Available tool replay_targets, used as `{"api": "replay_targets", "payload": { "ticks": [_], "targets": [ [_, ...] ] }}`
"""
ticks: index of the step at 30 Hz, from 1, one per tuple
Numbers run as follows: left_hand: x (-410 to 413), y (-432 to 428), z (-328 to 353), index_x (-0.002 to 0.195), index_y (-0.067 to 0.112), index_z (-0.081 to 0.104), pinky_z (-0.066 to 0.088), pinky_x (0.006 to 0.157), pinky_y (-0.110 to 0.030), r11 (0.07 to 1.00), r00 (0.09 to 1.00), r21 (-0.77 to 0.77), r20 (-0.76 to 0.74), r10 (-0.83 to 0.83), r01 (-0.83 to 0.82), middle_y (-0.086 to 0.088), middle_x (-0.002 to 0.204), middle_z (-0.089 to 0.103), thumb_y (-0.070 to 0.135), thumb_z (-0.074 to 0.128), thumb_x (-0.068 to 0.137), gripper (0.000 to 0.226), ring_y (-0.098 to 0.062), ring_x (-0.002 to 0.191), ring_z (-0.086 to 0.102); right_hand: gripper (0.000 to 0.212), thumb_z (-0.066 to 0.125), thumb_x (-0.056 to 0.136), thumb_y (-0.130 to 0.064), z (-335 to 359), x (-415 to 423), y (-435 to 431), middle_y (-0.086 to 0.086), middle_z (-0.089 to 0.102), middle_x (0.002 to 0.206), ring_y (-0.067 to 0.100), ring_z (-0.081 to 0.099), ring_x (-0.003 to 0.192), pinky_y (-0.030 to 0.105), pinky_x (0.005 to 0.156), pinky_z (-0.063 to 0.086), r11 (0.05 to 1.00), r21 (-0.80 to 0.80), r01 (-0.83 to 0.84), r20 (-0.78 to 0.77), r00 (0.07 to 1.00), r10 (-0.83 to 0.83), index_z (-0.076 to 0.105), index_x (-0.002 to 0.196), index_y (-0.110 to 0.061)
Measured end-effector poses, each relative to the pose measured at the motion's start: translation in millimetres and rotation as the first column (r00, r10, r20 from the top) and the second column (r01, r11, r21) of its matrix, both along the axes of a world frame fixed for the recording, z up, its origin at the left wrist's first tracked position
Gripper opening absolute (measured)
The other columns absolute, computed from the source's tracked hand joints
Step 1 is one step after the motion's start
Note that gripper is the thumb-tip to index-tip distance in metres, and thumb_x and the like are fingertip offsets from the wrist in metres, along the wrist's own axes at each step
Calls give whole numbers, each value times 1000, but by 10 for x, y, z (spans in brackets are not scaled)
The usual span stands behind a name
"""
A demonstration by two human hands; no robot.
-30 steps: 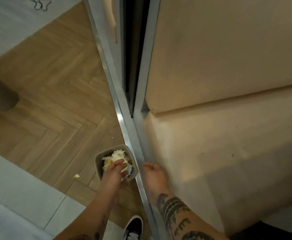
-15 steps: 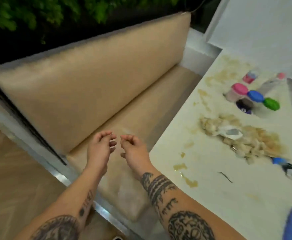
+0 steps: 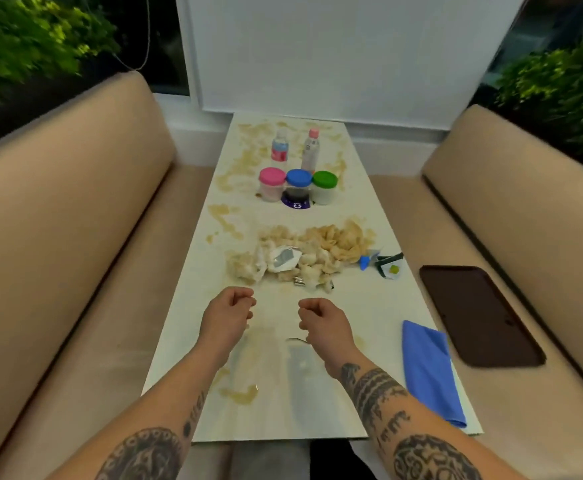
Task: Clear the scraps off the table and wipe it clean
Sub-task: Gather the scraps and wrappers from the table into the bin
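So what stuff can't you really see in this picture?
- Table under the scrap pile: hidden by the scraps, head view.
- Bottle labels: too small and blurred to read.
- Purple disc: mostly behind the blue-lidded jar.
- Left hand and right hand: fingers curled under, so their tips are hidden.

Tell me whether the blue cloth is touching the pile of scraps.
Apart. The head view shows the blue cloth lying by the table's near right edge, with a wide stretch of bare table between it and the pile of scraps.
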State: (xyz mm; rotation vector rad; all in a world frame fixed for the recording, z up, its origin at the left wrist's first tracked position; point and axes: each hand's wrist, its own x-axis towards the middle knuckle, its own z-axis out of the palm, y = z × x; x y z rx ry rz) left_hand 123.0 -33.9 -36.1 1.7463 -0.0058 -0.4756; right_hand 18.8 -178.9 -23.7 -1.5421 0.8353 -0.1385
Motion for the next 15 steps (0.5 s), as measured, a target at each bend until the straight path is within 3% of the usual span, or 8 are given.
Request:
{"api": "replay_targets", "payload": {
  "ticks": [4, 6, 10, 13, 15],
  "targets": [
    [247, -322, -74, 97, 23, 67, 53, 76, -36, 996, 998, 88, 52, -36, 32, 5, 97, 72, 30, 55, 101, 14, -20, 90, 67, 13, 57, 97, -18, -73, 92, -362, 0, 68, 102, 16, 66, 90, 24, 68, 50, 1000, -20, 11, -37, 999, -12, 66, 105, -24],
    [410, -442, -117, 99, 25, 68, 49, 73, -32, 976, 988, 214, 142, -66, 34, 7, 99, 70, 34, 56, 99, 14, -20, 93, 64, 13, 56, 98, -18, -82, 207, -487, 0, 68, 102, 15, 65, 89, 23, 66, 50, 1000, -25, -4, -38, 999, 3, 66, 105, -25],
    [847, -574, -299, 125, 23, 63, 49, 93, -38, 902, 944, 433, 297, -140, -2, 2, 129, 62, 30, 62, 96, 30, -24, 121, 56, 14, 56, 98, -20, -121, 524, -650, -4, 67, 103, 13, 62, 82, 21, 61, 49, 993, -99, -67, -46, 997, 63, 67, 104, -27],
    [1098, -632, -426, 143, 27, 51, 38, 111, -47, 799, 914, 593, 261, -309, 101, 6, 155, 44, 35, 59, 97, 47, -26, 145, 32, 23, 55, 98, -22, -202, 863, -764, -7, 67, 113, 10, 63, 95, 20, 75, 47, 939, -261, -226, -104, 973, 205, 68, 117, -23],
    [1153, -677, -463, 147, 34, 46, 29, 114, -48, 703, 889, 694, 214, -404, 153, 9, 162, 31, 40, 55, 98, 51, -23, 150, 20, 33, 56, 97, -22, -253, 1135, -811, -4, 65, 127, 12, 61, 111, 24, 90, 48, 859, -383, -340, -161, 940, 301, 65, 128, -20]
  ]
}}
